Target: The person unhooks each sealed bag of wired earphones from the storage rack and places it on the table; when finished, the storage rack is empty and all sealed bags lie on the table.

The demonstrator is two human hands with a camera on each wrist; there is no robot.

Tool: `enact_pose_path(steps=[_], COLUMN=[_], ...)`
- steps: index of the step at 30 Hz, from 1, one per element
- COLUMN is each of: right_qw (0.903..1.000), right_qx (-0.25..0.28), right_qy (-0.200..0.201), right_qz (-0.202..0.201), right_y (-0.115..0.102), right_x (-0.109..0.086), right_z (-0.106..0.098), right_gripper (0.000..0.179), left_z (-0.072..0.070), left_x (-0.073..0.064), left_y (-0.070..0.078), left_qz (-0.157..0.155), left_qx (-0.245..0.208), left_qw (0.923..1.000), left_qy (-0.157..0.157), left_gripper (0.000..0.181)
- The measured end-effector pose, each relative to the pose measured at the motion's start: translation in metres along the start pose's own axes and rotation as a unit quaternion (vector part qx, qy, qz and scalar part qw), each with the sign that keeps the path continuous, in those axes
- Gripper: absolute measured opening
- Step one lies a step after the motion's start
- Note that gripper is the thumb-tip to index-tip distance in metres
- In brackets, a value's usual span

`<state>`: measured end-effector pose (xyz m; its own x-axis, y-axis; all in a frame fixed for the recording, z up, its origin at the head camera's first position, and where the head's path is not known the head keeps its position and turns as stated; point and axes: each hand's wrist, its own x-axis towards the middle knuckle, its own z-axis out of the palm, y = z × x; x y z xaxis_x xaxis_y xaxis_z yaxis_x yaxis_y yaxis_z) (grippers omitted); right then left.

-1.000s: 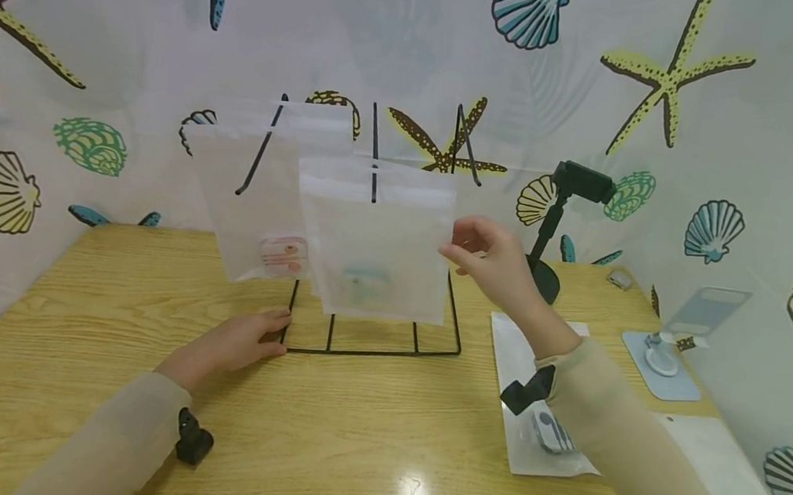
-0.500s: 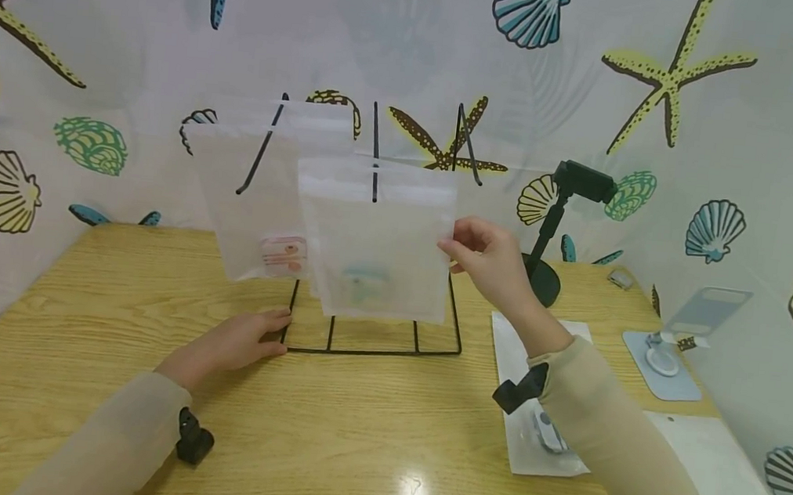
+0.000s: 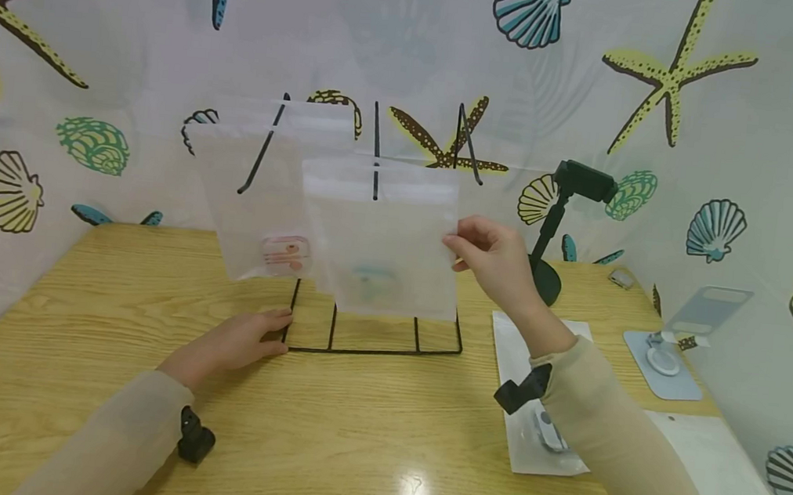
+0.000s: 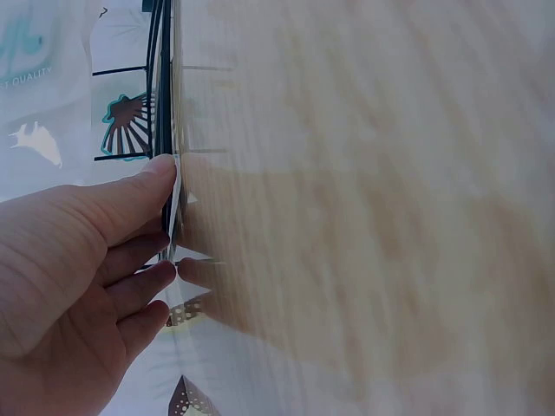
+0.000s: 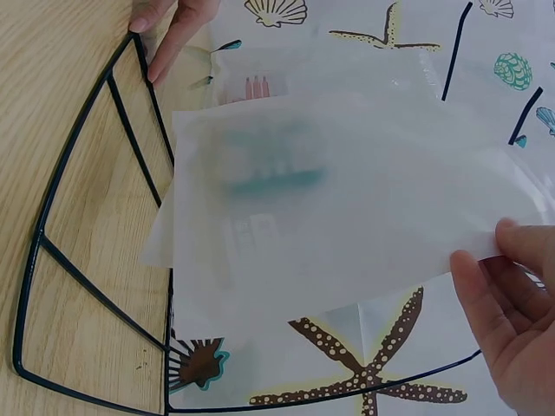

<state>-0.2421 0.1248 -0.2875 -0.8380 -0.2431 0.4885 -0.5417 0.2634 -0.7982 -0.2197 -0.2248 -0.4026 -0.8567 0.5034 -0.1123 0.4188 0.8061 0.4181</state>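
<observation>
A frosted plastic bag point(image 3: 397, 240) with a blurred blue-green mark hangs from the middle hook of a black wire display rack point(image 3: 373, 353). My right hand point(image 3: 494, 260) pinches this bag's right edge between thumb and fingers. The right wrist view shows the same pinch at the bag's edge. Behind it to the left hangs another frosted bag point(image 3: 251, 211) with a red printed mark, on the left hook point(image 3: 260, 161). My left hand point(image 3: 232, 347) holds the front left corner of the rack's base, thumb and fingertips against the wire.
The right hook point(image 3: 470, 148) bears no bag. A white bag point(image 3: 542, 441) lies on the wooden table to the right, partly under my right forearm. Behind stand a black stand point(image 3: 548, 237) and a pale phone stand point(image 3: 662, 365). A patterned sheet point(image 3: 415, 37) covers the wall.
The front bag's lower part has swung slightly to the right, and my right hand has shifted a little with it. My left hand stays at the rack's corner.
</observation>
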Motion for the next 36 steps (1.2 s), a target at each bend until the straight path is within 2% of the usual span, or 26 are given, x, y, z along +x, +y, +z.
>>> enact_pose_path(steps=[18,26,36], right_qw=[0.9985,0.9961,0.9966], right_qx=[-0.011,-0.024,-0.017], right_qy=[0.002,0.0,-0.001], right_qz=[-0.054,-0.085,-0.08], right_y=[-0.021,-0.026,-0.029], right_x=[-0.014,-0.022,-0.029], right_z=[-0.003,-0.006,-0.008], right_gripper=[0.006,0.002,0.002], left_z=[0.0,0.001,0.001], left_x=[0.002,0.003,0.002], left_y=[-0.002,-0.003,-0.003], left_qz=[0.001,0.013,0.008], left_qx=[0.007,0.013,0.006], left_qw=[1.0,0.9998,0.9999], left_qy=[-0.002,0.006,0.006], left_gripper=[0.056,0.054,0.055])
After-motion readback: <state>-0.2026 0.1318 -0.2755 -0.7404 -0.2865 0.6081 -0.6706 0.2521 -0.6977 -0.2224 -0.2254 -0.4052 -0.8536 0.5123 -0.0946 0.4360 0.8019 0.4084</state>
